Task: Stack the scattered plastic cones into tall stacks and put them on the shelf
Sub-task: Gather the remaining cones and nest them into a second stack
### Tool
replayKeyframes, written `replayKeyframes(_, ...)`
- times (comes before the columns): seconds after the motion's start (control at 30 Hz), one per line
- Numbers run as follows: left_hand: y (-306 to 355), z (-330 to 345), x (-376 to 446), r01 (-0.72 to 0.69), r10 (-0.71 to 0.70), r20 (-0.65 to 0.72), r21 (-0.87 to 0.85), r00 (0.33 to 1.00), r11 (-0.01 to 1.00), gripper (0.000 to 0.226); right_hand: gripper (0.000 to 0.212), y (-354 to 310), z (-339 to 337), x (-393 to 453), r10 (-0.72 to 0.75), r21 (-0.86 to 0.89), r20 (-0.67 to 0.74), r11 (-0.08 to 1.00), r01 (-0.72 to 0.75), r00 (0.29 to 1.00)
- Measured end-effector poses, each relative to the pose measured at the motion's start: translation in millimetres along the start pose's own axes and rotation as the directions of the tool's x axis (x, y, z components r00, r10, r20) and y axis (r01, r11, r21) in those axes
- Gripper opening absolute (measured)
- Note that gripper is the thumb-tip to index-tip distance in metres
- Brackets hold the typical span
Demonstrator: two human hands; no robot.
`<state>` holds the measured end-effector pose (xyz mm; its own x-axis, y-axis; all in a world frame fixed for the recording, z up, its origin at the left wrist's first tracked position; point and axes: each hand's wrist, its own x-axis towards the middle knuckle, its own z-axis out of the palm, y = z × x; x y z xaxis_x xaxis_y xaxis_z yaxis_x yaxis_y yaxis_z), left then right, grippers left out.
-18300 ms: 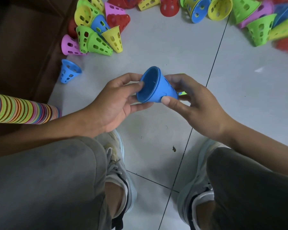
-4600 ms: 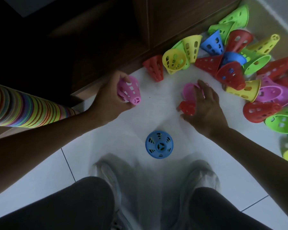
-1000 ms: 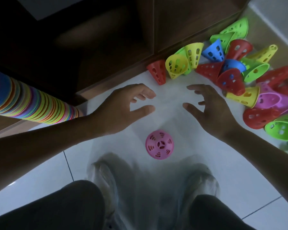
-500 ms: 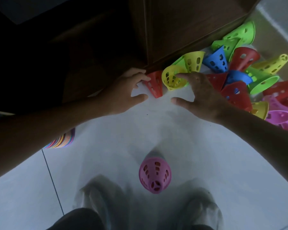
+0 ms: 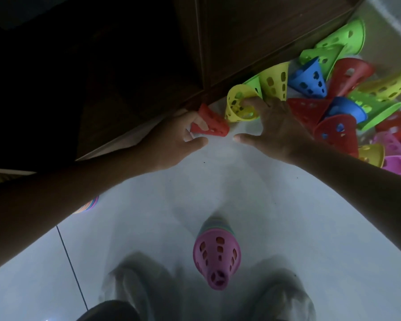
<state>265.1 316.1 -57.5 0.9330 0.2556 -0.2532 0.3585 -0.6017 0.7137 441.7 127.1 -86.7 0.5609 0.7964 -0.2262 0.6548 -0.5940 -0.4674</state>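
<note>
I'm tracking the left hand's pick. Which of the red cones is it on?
The small red cone lying alone beside the cabinet base, left of the yellow cone. The left hand has its fingers on it; the other red cones sit in the right-hand pile.

Pale glossy floor tiles [image 5: 218, 181] fill the lower part of the view, with a dark grout line [image 5: 72, 267] running across at the lower left. Two blurred grey shoes [image 5: 134, 290] stand at the bottom edge, one on either side.
</note>
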Motion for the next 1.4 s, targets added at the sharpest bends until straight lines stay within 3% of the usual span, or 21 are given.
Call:
replayKeyframes(0.17, 10, -1, -19, 0.055, -0.060, -0.050, -0.105, 0.997, 0.993, 0.023, 0.063, 0, 15, 3, -0.003, 0.029, -0.108, 1.000, 0.007, 0.994)
replayKeyframes(0.57, 32, -15, -62, 0.145, -0.169, -0.072, -0.266, 0.983, 0.953, 0.009, 0.055, 3, 24, -27, 0.038, 0.180, -0.154, 0.984, -0.009, 0.987)
replayKeyframes(0.77, 52, -24, -87, 0.155, -0.184, -0.013, -0.479, 0.983, 0.864, 0.050, 0.052, -7, 19, -62, 0.076, 0.248, -0.226, 0.969, -0.018, 0.971)
replayKeyframes(0.93, 67, -27, -111, 0.158, -0.135, 0.083, -0.504, 0.987, 0.849, 0.076, 0.052, -19, 18, -86, 0.140, 0.284, -0.224, 0.956, -0.073, 0.964)
replayKeyframes(1.07, 79, -26, -130, 0.155, -0.095, 0.140, -0.516, 0.986, 0.842, 0.065, 0.056, -36, 14, -104, 0.187, 0.334, -0.222, 0.937, -0.105, 0.957)
replayKeyframes(1.27, 90, -31, -158, 0.107, -0.073, 0.090, -0.480, 0.993, 0.870, 0.067, 0.054, -58, 6, -142, 0.204, 0.443, -0.255, 0.893, -0.073, 0.945)
replayKeyframes(1.4, 93, -26, -172, 0.147, -0.100, 0.151, -0.345, 0.984, 0.927, 0.061, 0.050, -68, 0, -168, 0.171, 0.472, -0.300, 0.881, -0.010, 0.939)
